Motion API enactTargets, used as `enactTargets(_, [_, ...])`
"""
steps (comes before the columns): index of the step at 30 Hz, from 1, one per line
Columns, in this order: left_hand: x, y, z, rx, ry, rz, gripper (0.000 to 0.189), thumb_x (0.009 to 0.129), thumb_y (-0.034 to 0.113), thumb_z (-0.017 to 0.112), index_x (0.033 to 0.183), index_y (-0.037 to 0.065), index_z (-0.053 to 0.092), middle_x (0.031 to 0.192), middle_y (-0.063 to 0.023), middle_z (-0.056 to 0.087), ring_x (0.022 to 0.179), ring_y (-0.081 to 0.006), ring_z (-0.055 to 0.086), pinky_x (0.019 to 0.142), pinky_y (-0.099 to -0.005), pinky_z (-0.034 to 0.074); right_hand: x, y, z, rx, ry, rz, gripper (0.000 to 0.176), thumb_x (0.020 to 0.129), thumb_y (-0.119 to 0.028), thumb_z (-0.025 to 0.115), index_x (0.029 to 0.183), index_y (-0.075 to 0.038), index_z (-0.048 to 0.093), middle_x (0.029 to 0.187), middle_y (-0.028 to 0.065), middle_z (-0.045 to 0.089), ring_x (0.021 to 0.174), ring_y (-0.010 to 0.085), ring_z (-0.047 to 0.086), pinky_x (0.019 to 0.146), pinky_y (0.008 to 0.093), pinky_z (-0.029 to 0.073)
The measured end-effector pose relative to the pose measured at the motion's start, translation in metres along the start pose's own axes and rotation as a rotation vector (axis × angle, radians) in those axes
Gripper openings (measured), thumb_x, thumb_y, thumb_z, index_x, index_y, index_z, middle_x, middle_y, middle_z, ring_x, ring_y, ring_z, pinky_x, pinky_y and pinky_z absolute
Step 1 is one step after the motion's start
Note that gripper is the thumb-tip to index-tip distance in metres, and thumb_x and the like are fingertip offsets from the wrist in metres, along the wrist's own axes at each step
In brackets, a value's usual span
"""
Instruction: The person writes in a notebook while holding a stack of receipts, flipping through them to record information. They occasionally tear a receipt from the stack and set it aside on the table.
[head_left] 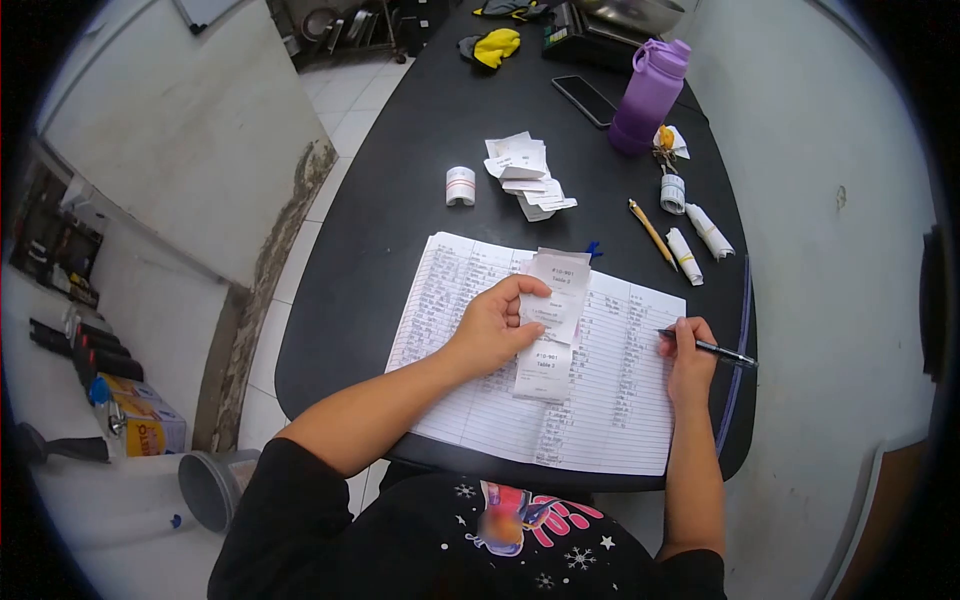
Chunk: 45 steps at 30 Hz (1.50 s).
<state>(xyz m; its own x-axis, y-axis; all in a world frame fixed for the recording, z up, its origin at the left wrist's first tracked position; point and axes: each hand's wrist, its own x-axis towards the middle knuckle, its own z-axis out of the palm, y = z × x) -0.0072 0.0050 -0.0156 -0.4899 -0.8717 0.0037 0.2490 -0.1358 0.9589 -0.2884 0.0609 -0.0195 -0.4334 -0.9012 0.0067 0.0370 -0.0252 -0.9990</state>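
An open lined notebook (455, 405) with handwritten columns lies at the near end of the black table. My left hand (497, 325) pinches printed receipts (556, 290) over the middle of its pages; "Table 2" can be read on them. Closed round a black pen (728, 353), my right hand (690, 365) rests at the right page's edge, the pen's tip by the writing. Beyond the notebook sits a loose pile of receipts (525, 172), with a curled paper slip (460, 186) to its left.
On the black table (400, 170), a tan pen (652, 235) and rolled papers (685, 255) lie at the right. Farther back are a purple bottle (650, 95), a phone (584, 100), a yellow-and-grey cloth item (490, 47) and a metal bowl (640, 14). A grey bin (215, 490) stands lower left.
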Motion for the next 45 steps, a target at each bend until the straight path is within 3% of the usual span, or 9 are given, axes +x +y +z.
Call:
enactTargets(24, [0.0, -0.001, 0.001, 0.058, 0.049, -0.062, 0.04, 0.077, -0.008, 0.06, 0.114, 0.005, 0.049, 0.103, -0.0121, 0.061, 0.091, -0.014, 0.063, 0.077, -0.0257, 0.054, -0.001, 0.001, -0.004, -0.027, 0.007, -0.012, 0.01, 0.079, -0.003, 0.067, 0.076, -0.002, 0.058, 0.068, 0.0038, 0.059, 0.06, 0.0073, 0.054, 0.057, 0.0194, 0.043])
enactTargets(32, [0.0, 0.003, 0.005, 0.048, 0.064, -0.067, 0.04, 0.077, -0.009, 0.06, 0.113, 0.004, 0.047, 0.104, -0.013, 0.062, 0.092, -0.0141, 0.064, 0.077, -0.0253, 0.054, -0.004, -0.002, -0.005, -0.08, -0.028, -0.039, 0.011, 0.082, -0.002, 0.066, 0.077, -0.003, 0.057, 0.072, 0.0045, 0.061, 0.062, 0.0078, 0.055, 0.059, 0.0194, 0.045])
enactTargets(45, [0.0, 0.004, 0.005, 0.087, 0.064, -0.065, 0.041, 0.076, -0.009, 0.06, 0.114, 0.004, 0.047, 0.105, -0.0138, 0.061, 0.092, -0.0147, 0.064, 0.077, -0.0252, 0.055, -0.007, -0.005, -0.003, -0.176, 0.016, -0.06, 0.017, 0.081, -0.004, 0.066, 0.069, -0.004, 0.055, 0.064, 0.0029, 0.058, 0.056, 0.0061, 0.052, 0.053, 0.0194, 0.041])
